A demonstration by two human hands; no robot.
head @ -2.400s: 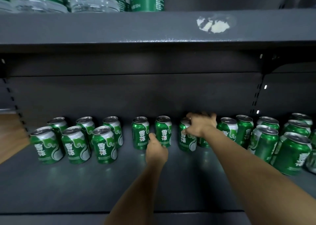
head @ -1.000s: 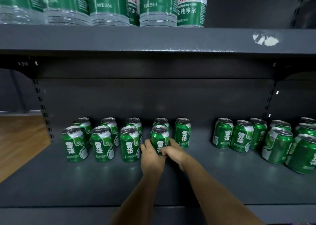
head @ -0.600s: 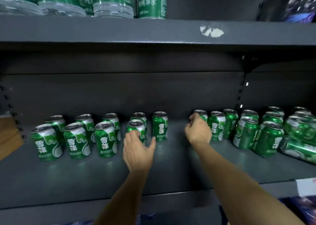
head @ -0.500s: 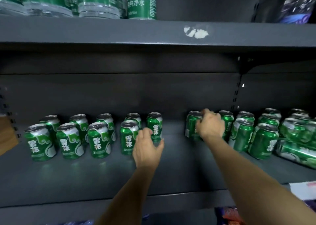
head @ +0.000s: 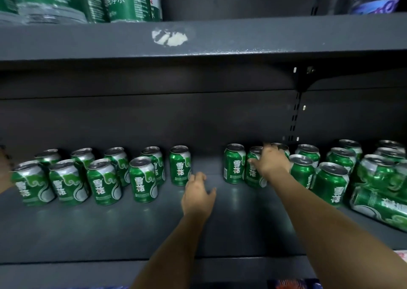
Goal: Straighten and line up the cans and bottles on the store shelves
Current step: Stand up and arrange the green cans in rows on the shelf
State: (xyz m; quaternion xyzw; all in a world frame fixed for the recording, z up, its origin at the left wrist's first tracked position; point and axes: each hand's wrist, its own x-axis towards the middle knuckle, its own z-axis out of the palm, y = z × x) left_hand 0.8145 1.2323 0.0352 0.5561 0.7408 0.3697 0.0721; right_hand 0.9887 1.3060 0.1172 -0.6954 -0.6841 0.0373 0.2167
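Green beer cans stand on the dark grey shelf (head: pixel 132 229). The left group (head: pixel 143 179) forms two neat rows, ending in a single back can (head: pixel 180 165). After a gap comes the looser right group, starting with one upright can (head: pixel 234 163). My right hand (head: pixel 272 162) grips the can beside it (head: pixel 253 172) from above, fingers curled over its top. My left hand (head: pixel 197 195) hovers over the bare shelf in the gap, fingers relaxed and holding nothing. One can (head: pixel 378 207) lies on its side at the far right.
Water bottles (head: pixel 127 0) with green labels stand on the upper shelf (head: pixel 242 40), which overhangs the cans. A shelf bracket (head: pixel 304 79) hangs at the back right. Crowded cans (head: pixel 332 183) fill the right end. Coloured packaging (head: pixel 293 284) shows below the shelf lip.
My left hand has come away from the lined-up left cans and drifted right into the gap. My right hand stays on the right group, its fingers curled over the second can.
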